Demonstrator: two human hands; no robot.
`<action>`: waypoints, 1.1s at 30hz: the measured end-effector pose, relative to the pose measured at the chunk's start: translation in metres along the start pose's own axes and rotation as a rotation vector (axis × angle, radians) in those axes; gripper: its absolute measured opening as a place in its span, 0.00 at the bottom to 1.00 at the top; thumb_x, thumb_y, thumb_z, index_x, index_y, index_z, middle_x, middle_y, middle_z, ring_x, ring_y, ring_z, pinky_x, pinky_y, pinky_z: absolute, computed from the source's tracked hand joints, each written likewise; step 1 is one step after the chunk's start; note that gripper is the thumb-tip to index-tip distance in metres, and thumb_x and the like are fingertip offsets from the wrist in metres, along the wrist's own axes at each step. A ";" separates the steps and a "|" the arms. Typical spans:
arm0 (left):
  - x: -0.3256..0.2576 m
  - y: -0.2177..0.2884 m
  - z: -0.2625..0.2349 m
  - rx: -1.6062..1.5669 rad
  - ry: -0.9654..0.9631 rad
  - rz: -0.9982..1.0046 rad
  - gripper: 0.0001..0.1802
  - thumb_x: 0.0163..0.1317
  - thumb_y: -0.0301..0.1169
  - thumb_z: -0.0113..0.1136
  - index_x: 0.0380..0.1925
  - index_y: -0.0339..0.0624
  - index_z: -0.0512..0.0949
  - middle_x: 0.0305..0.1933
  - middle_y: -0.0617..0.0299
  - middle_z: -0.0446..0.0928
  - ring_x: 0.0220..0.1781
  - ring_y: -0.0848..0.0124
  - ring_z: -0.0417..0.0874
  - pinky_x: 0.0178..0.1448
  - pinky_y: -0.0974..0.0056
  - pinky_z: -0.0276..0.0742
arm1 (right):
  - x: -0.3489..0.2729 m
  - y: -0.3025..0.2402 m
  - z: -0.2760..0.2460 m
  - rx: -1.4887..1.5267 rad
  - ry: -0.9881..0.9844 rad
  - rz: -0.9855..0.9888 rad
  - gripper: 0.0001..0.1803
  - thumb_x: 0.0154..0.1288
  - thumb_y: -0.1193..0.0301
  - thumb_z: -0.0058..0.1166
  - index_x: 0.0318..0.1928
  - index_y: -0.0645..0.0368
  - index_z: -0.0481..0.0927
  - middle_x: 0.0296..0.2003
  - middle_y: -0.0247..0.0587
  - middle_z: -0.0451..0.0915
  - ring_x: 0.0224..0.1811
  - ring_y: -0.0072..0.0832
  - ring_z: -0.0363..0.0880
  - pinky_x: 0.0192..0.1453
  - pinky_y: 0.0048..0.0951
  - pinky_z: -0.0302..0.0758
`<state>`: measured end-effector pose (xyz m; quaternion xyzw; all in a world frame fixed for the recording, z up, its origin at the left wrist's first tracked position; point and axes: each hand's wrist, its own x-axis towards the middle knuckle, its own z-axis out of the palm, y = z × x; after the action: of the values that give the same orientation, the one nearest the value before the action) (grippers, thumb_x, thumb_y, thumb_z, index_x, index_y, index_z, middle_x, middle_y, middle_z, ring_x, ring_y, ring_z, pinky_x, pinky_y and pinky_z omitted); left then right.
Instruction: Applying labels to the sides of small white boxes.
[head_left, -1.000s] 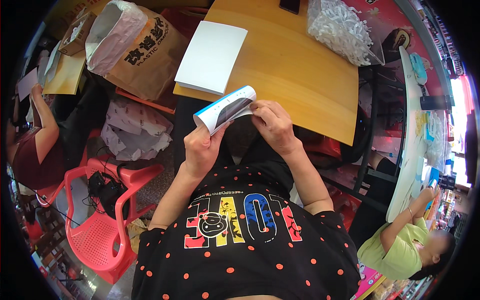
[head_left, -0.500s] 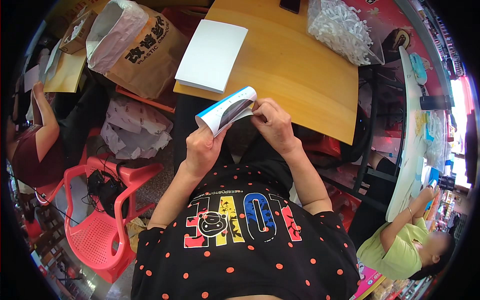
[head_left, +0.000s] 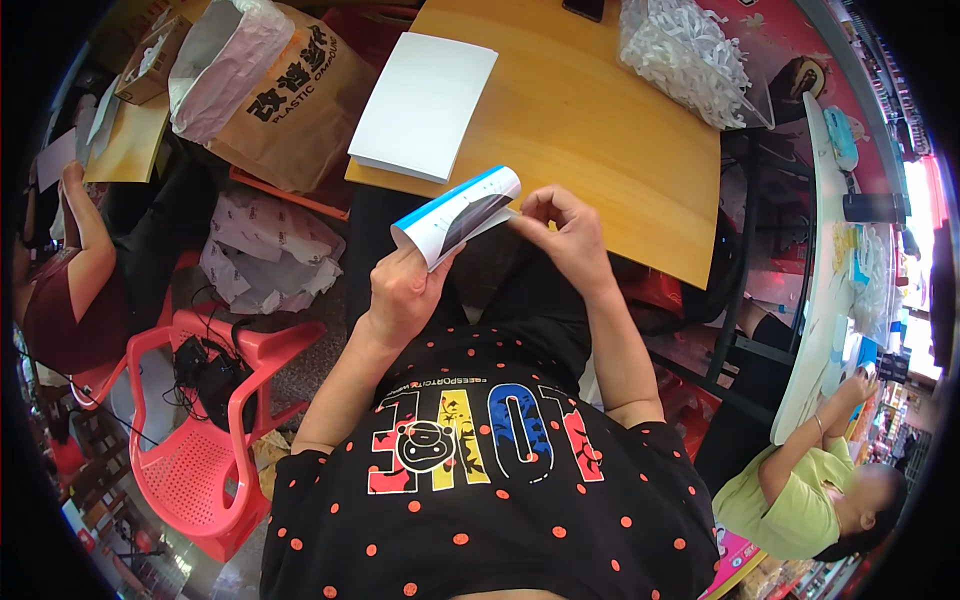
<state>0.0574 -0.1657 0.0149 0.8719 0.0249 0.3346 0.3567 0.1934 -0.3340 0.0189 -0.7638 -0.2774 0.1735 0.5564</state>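
Note:
My left hand (head_left: 405, 290) grips the lower left end of a printed paper (head_left: 455, 218), thumb in front and fingers behind. The paper is curled over into a loose roll, with a bright blue band, white areas and a dark patch. Whether it is one sheet or several leaves, I cannot tell. At its right edge, my right hand (head_left: 568, 235) has its fingers bent, with thumb and fingertips pinched at the paper's corner. Just beyond, a neat stack of white paper (head_left: 425, 105) rests on the yellow wooden table (head_left: 590, 130), close to its left edge.
A clear container of white paper strips (head_left: 685, 65) and a dark phone (head_left: 583, 8) are on the table. To the left stand a large brown paper sack (head_left: 285, 110) and a red plastic chair (head_left: 195, 455) with black cables. People sit at left and right.
My right hand has shifted slightly right and its fingers have curled more, beside the paper's edge. The curled paper has risen a little; my left hand keeps its grip.

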 end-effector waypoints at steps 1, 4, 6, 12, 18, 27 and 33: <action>0.000 -0.001 -0.001 -0.002 -0.005 0.007 0.12 0.54 0.22 0.66 0.39 0.33 0.80 0.32 0.52 0.82 0.31 0.57 0.85 0.33 0.61 0.80 | 0.003 0.001 -0.005 0.064 -0.019 0.065 0.06 0.58 0.75 0.62 0.35 0.63 0.79 0.29 0.35 0.79 0.32 0.19 0.77 0.38 0.21 0.73; 0.001 -0.003 -0.002 0.001 -0.021 0.028 0.12 0.53 0.22 0.66 0.39 0.33 0.80 0.32 0.52 0.82 0.31 0.57 0.85 0.32 0.62 0.80 | 0.009 0.003 -0.016 0.058 -0.124 0.115 0.10 0.62 0.71 0.58 0.40 0.65 0.82 0.32 0.36 0.82 0.35 0.20 0.79 0.43 0.21 0.74; 0.000 -0.004 -0.003 0.018 -0.037 0.042 0.12 0.53 0.22 0.66 0.39 0.33 0.80 0.32 0.51 0.82 0.30 0.57 0.85 0.32 0.61 0.80 | 0.013 -0.003 -0.019 -0.037 -0.206 0.058 0.08 0.63 0.73 0.59 0.39 0.66 0.82 0.31 0.31 0.81 0.33 0.15 0.76 0.39 0.19 0.73; -0.001 -0.005 -0.007 -0.020 -0.101 0.009 0.11 0.55 0.21 0.66 0.39 0.32 0.81 0.35 0.49 0.83 0.35 0.56 0.86 0.36 0.62 0.80 | 0.019 -0.007 -0.022 -0.076 -0.308 0.092 0.09 0.63 0.72 0.59 0.38 0.67 0.82 0.29 0.32 0.82 0.33 0.15 0.77 0.39 0.19 0.74; -0.002 -0.009 -0.005 -0.012 -0.070 0.069 0.13 0.52 0.22 0.67 0.39 0.33 0.79 0.33 0.50 0.81 0.31 0.56 0.84 0.33 0.61 0.80 | 0.016 -0.003 -0.015 0.009 -0.296 0.152 0.08 0.62 0.72 0.60 0.34 0.67 0.82 0.27 0.30 0.81 0.30 0.12 0.75 0.34 0.17 0.72; -0.005 -0.012 -0.005 -0.016 -0.056 0.062 0.15 0.52 0.21 0.67 0.41 0.33 0.79 0.34 0.50 0.81 0.31 0.56 0.84 0.32 0.61 0.80 | 0.015 -0.005 -0.005 -0.084 -0.275 0.192 0.12 0.61 0.69 0.57 0.34 0.69 0.80 0.26 0.39 0.81 0.29 0.20 0.75 0.37 0.25 0.73; -0.006 -0.012 -0.008 -0.022 -0.056 0.062 0.14 0.51 0.22 0.67 0.40 0.33 0.79 0.33 0.51 0.81 0.30 0.56 0.84 0.31 0.61 0.80 | 0.008 -0.008 -0.006 -0.002 -0.225 0.175 0.05 0.62 0.75 0.56 0.30 0.65 0.77 0.24 0.22 0.72 0.26 0.09 0.65 0.29 0.15 0.64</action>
<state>0.0506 -0.1541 0.0080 0.8774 -0.0157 0.3210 0.3563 0.2015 -0.3315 0.0290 -0.7613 -0.2703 0.3058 0.5039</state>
